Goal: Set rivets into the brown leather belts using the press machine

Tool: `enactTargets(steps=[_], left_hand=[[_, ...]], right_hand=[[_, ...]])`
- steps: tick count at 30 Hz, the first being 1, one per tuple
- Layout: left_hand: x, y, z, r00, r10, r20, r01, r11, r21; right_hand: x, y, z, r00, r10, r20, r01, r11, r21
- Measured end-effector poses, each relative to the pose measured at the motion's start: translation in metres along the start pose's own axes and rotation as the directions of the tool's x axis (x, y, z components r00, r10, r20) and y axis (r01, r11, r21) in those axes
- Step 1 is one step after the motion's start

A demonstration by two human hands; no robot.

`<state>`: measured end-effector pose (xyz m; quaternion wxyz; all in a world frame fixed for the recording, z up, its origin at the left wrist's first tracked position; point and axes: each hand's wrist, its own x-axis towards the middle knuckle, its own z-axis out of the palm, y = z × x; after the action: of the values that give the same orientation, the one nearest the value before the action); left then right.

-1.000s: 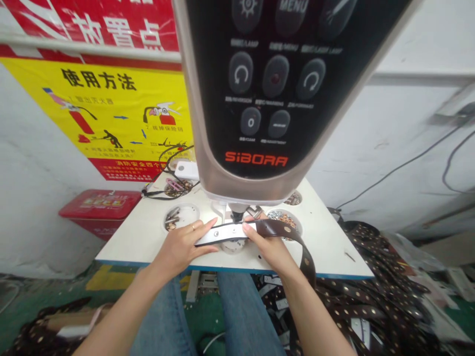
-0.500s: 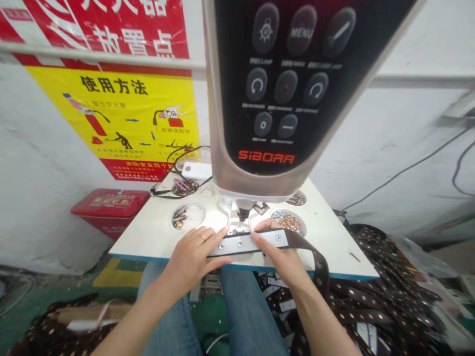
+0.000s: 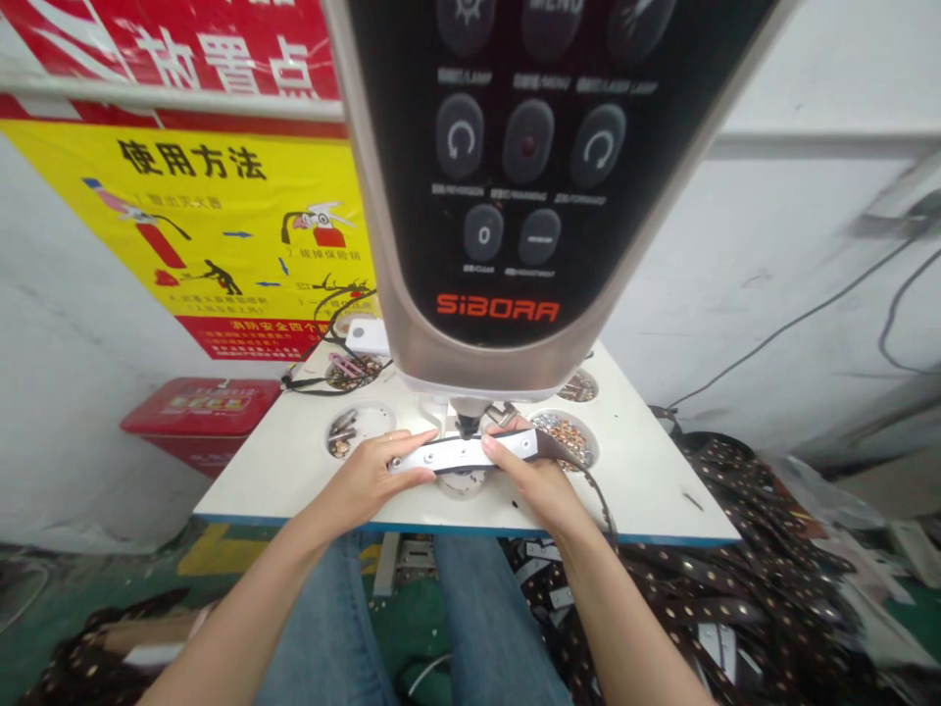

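A dark brown belt strap (image 3: 463, 454) with a white underside and small metal studs lies across the table, its white face up, directly below the press tip of a SIBORA stud-setting machine (image 3: 500, 226). My left hand (image 3: 371, 479) pinches the strap's near end between thumb and fingers. My right hand (image 3: 533, 480) grips it further along, where the brown tail droops over the table's front edge. The press tip (image 3: 466, 424) sits just above the strap, and my fingers partly hide the round die beneath.
Round wells in the white table (image 3: 647, 490) hold metal fittings (image 3: 345, 433) and copper-coloured studs (image 3: 563, 438). A heap of studded brown belts (image 3: 735, 598) lies on the floor at right. A red box (image 3: 200, 420) stands at left, and cables run along the wall.
Both hands have moved the strap away from me, toward the press tip. Its brown tail now hangs narrower, turned more edge-on. The head camera has shifted slightly.
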<state>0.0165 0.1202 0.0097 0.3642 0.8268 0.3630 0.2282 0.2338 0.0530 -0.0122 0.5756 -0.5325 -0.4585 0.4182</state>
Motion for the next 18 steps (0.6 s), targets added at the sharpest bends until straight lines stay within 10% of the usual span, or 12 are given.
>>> enactTargets(steps=[6,10,18], left_hand=[[-0.020,0.026,0.001,0.999,-0.005,-0.044,0.005,1.000,-0.019],[-0.042,0.043,0.007,0.999,-0.022,0.027,0.026,0.990,-0.138],[-0.019,0.026,0.003,0.951,-0.309,-0.023,0.253,0.816,-0.520]], right_hand=[[-0.027,-0.016,0.009,0.987,-0.082,-0.137,0.099,0.988,0.119],[-0.051,-0.026,0.007,0.999,-0.010,0.033,0.007,0.994,0.108],[-0.016,-0.027,-0.014,0.998,-0.059,0.020,0.061,0.992,-0.109]])
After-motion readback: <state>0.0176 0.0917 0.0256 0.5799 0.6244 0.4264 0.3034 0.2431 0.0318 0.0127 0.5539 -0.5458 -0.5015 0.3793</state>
